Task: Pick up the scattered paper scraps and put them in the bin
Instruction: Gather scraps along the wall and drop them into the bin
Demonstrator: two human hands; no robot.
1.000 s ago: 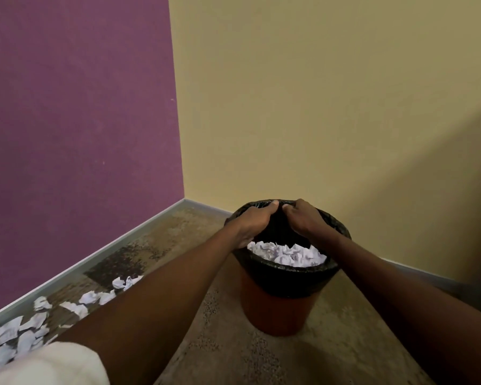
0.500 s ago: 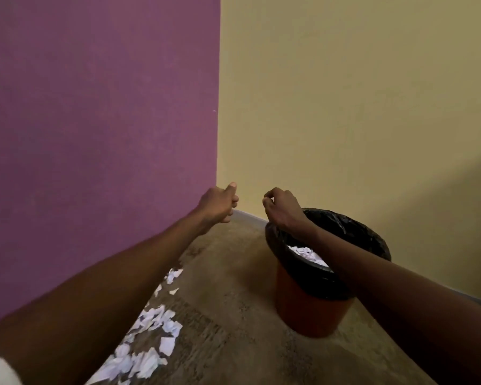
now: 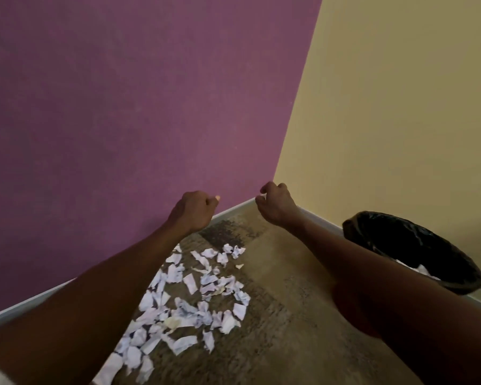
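Reaching out over the floor, both arms are held forward at the corner where the purple wall meets the yellow wall. The left hand is curled into a loose fist, and nothing shows in it. The right hand is half curled, fingers bent inward, also with nothing visible in its grip. The scraps lie scattered on the floor below and nearer than the hands, mostly under the left forearm, well apart from both hands. The bin, lined in black, stands at the right beside the right forearm, with a few white scraps visible inside.
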